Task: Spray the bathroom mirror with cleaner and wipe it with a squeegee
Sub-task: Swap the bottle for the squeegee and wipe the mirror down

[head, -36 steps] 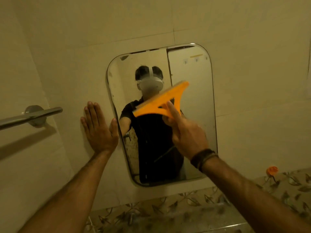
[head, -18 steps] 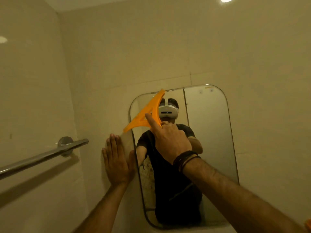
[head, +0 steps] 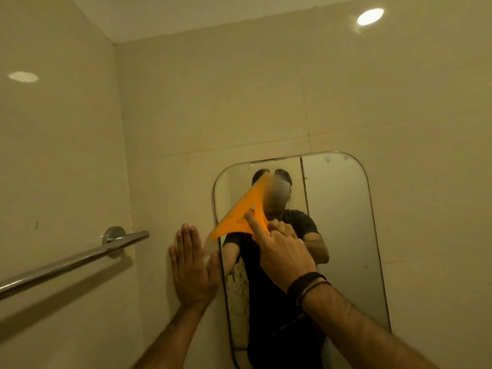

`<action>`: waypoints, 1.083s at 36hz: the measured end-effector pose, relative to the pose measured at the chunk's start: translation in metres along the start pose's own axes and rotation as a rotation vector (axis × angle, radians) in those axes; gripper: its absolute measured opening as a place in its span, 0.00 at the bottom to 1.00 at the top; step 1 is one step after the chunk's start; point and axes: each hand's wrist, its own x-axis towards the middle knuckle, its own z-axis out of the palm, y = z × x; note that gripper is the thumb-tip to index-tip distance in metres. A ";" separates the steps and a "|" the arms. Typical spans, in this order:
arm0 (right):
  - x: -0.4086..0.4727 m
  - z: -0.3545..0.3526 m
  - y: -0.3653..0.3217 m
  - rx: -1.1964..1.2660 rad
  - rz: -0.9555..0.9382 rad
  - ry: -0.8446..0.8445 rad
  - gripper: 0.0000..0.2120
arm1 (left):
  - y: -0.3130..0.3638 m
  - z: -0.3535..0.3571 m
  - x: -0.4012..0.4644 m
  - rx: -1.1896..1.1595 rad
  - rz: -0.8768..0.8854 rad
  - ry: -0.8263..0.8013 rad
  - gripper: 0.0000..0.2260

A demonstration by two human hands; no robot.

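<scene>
A rounded rectangular mirror (head: pixel 343 235) hangs on the tiled wall at lower right. My right hand (head: pixel 282 254) grips the handle of an orange squeegee (head: pixel 243 214), index finger stretched along it. The blade is tilted steeply and lies over the mirror's upper left part, its low end past the left edge. My left hand (head: pixel 190 265) presses flat on the wall just left of the mirror, fingers straight and pointing up. No spray bottle is in view.
A chrome towel bar (head: pixel 80 258) sticks out from the left wall toward the corner, close to my left hand. Beige tiled walls (head: pixel 239 102) fill the view, with a ceiling light (head: pixel 370 16) reflected at top right.
The squeegee has swung from the mirror's middle to its upper left and tilted steeper. My view has risen, so the mirror sits lower. The left hand stays flat on the wall.
</scene>
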 end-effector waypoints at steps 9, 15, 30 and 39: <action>-0.130 0.042 0.045 0.059 0.034 -0.321 0.41 | 0.000 0.001 -0.002 -0.039 -0.005 -0.006 0.32; -0.162 0.042 0.050 -0.039 0.094 -0.463 0.37 | 0.000 0.001 -0.002 -0.031 -0.003 -0.001 0.31; -0.027 -0.040 0.027 -0.020 0.057 0.117 0.29 | 0.000 0.001 -0.003 -0.029 -0.002 0.013 0.32; -0.032 -0.017 0.046 -0.016 0.117 0.084 0.32 | -0.003 0.003 -0.002 -0.017 0.011 0.008 0.32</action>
